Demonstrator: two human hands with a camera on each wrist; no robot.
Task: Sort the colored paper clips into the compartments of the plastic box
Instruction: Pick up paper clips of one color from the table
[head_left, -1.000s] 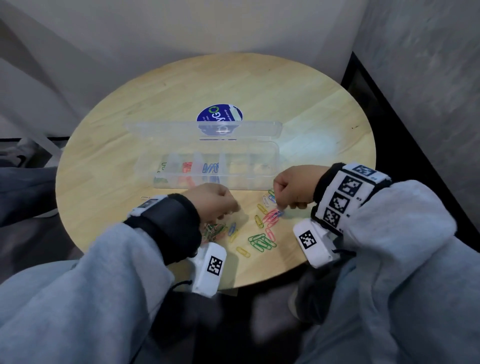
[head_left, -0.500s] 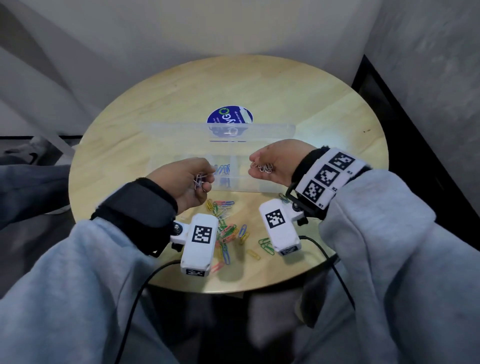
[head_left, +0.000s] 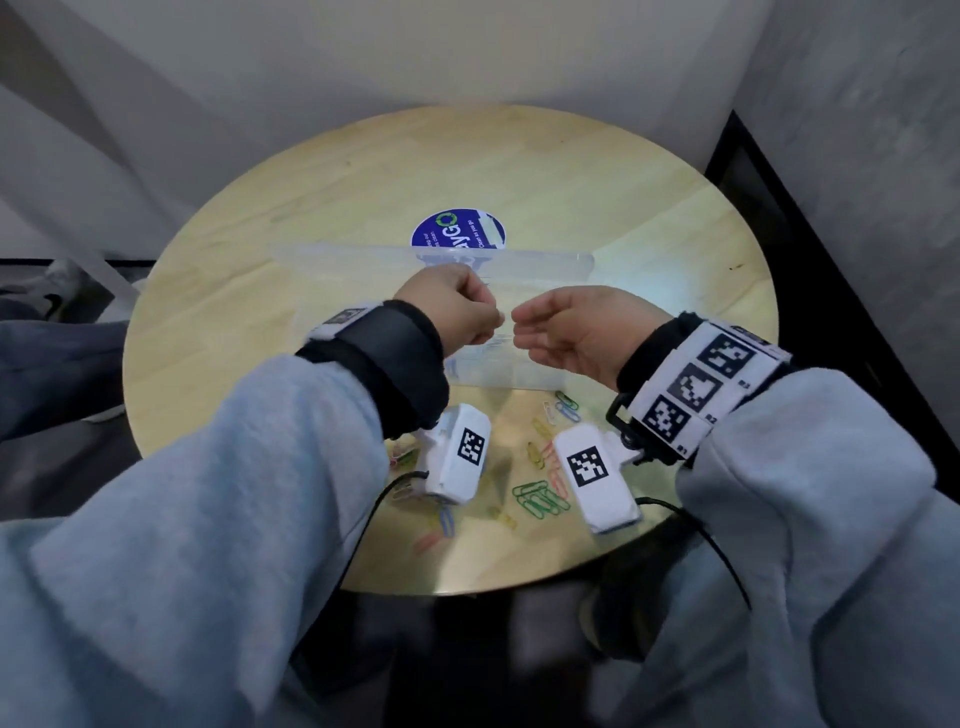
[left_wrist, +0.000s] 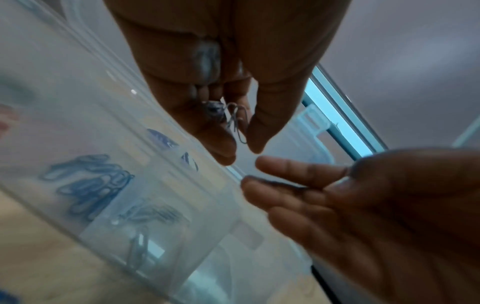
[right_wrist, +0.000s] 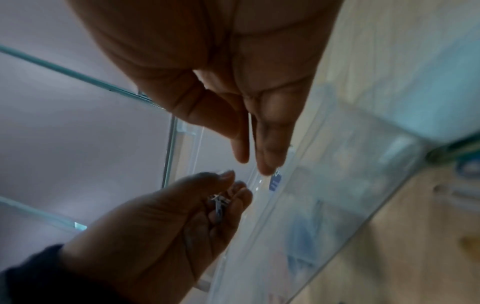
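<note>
Over the clear plastic box (head_left: 519, 378) my two hands nearly touch. My left hand (head_left: 493, 318) is curled and pinches a few silver paper clips (left_wrist: 235, 121) between thumb and fingers. My right hand (head_left: 522, 326) lies palm up with straight fingers and nothing in it. The same silver paper clips (right_wrist: 219, 202) show in the right wrist view. Blue clips (left_wrist: 88, 185) fill one compartment and grey clips (left_wrist: 153, 215) lie in the one beside it. Loose coloured clips (head_left: 540, 499) lie on the table in front of the box, partly hidden by my wrists.
The box's lid (head_left: 545, 260) stands open at the back. Behind it a round blue sticker (head_left: 457, 228) sits on the round wooden table (head_left: 260, 312). The table's near edge runs just below the loose clips. Walls close in behind and to the right.
Both hands lifted from the loose pile to above the box and came together. The right hand, cupping silver clips half a second ago, now lies flat and empty. The left hand still holds clips.
</note>
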